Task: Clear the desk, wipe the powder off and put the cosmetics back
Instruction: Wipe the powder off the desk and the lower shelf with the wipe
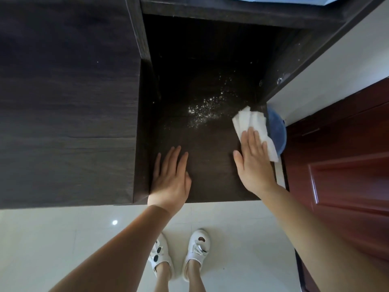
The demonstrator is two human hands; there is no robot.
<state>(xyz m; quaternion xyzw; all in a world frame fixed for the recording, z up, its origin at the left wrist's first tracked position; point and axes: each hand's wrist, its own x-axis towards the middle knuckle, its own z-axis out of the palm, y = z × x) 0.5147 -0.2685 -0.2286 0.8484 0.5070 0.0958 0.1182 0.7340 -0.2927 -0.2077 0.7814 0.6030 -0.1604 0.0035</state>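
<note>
Powder (205, 111) lies scattered in white specks on the dark desk (210, 165), mid-surface, just at 10 o'clock of a folded white tissue (251, 123) at the desk's right edge. Right hand (252, 163) presses flat on the tissue's near end, fingers straight and together, not curled; left hand (170, 175) rests flat on the desk at 8 o'clock of the powder, fingers straight, holding nothing. Blue round lid-like object (277, 133) at 3 o'clock of the tissue, white shoes (181, 251) on pale floor (63, 239) at 6 o'clock.

Bare forearms with no sleeves, white strapped shoes (179, 252) with dark oval cut-outs
</note>
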